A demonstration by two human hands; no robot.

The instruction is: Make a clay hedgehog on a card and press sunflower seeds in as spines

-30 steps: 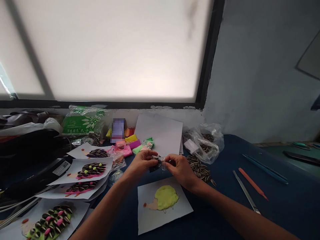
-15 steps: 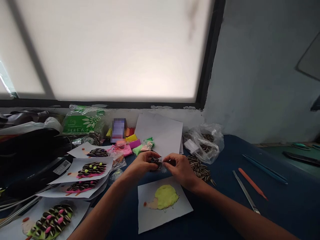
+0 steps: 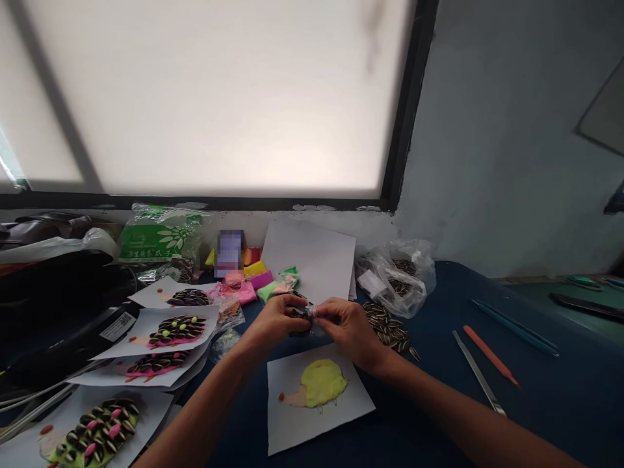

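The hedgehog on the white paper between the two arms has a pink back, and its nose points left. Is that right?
Not quite: the head view shows the hedgehog with a yellow back, not a pink one. It does lie on white paper between the left arm and right arm, its nose pointing left.

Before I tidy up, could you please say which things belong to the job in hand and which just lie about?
Probably the job's: held dark item, yellow clay picture, loose seeds, clay packets.
Probably lying about: black labelled object, long dark object, far right.
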